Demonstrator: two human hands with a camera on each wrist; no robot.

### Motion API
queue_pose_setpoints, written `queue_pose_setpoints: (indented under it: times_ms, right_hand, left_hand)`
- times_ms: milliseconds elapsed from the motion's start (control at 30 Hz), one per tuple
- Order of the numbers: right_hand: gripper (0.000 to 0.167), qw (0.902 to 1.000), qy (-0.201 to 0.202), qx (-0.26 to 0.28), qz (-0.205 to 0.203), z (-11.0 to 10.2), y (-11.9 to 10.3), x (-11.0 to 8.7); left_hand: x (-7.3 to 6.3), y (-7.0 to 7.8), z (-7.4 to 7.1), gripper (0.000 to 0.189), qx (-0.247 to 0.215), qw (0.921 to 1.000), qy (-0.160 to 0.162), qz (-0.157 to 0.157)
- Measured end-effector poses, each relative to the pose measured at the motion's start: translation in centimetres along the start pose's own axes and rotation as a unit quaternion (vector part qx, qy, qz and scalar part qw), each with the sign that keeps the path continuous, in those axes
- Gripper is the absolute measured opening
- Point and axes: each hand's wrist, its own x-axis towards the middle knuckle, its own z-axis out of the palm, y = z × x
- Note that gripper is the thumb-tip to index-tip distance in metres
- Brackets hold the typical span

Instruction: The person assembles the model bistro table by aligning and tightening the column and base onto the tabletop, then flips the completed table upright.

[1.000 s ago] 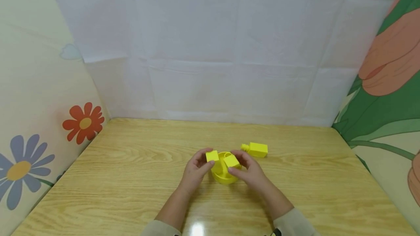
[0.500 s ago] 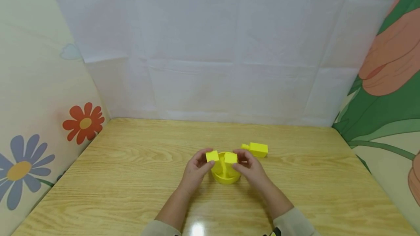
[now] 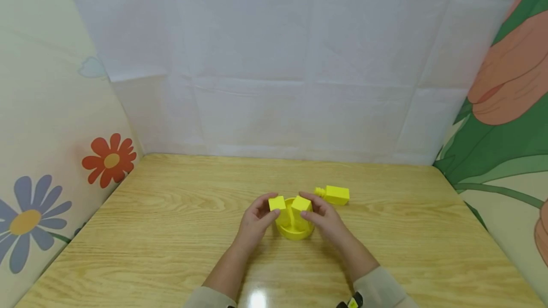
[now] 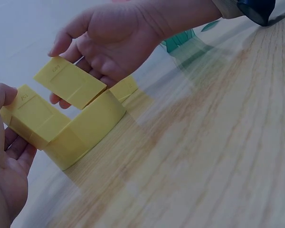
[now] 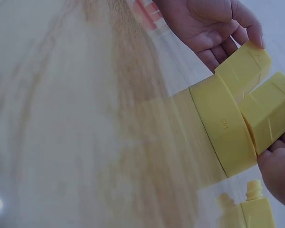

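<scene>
A yellow round shallow base stands on the table between both hands. My left hand pinches a yellow rectangular block, thumb on the near side. My right hand pinches a second yellow block in the same way. Both blocks stand side by side at the base with a gap between them; their lower ends are hidden behind the base's rim. Seen from the right wrist, the right-hand block leans outward over the rim.
Behind the right hand a yellow block with a threaded neck lies on its side on the wood-grain table. A white cloth hangs at the table's back edge, and flower-patterned cloths flank both sides.
The right-hand block was tilted, then straightened, and is now turned at an angle as the right fingers shifted around it. The left hand, its block and the base have hardly moved.
</scene>
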Motion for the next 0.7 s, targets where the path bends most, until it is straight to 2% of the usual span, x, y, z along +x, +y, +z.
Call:
queue_pose_setpoints:
  times_ms: [200, 433, 700]
  right_hand:
    - [0.056, 0.9998, 0.004, 0.017, 0.011, -0.05, -0.05, 0.11]
    - [0.057, 0.9985, 0.039, 0.030, 0.023, -0.29, 0.10, -0.07]
    - [0.050, 0.9961, 0.075, 0.047, 0.010, -0.54, 0.60, -0.26]
  left_hand:
    - [0.04, -0.02, 0.00, 0.039, 0.007, 1.0000, 0.002, -0.003]
    - [0.05, 0.00, -0.01, 0.039, 0.015, 0.9999, 0.003, -0.004]
    - [-0.01, 0.08, 0.00, 0.038, 0.023, 0.9997, 0.007, -0.005]
